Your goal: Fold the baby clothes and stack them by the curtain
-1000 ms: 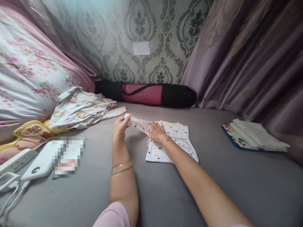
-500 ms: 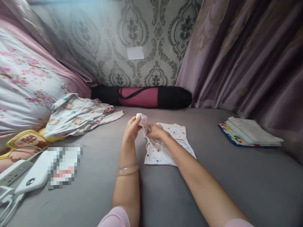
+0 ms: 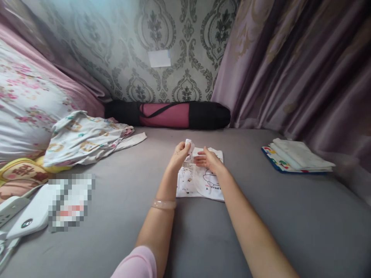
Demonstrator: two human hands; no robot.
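A small white garment (image 3: 188, 184) with brown specks and a line-drawn figure lies partly folded on the grey sheet (image 3: 130, 216). My left hand (image 3: 181, 153) pinches a raised end of it, thumb and fingers pressed together, at the garment's upper left. Just to the right, my right hand (image 3: 210, 159) is over the garment with its fingers stretched out and apart, palm facing left. Whether its fingertips touch the cloth is hard to tell.
Behind lies a long black and pink bag (image 3: 166, 115). Crumpled printed clothing (image 3: 87, 135) and a white power bank (image 3: 37, 212) are on the left. A folded cloth stack (image 3: 301, 154) sits at the right.
My left hand has moved right with the raised cloth. My right hand has let go of the cloth and opened its fingers. The garment's left part now lies folded inward, and the view has shifted slightly.
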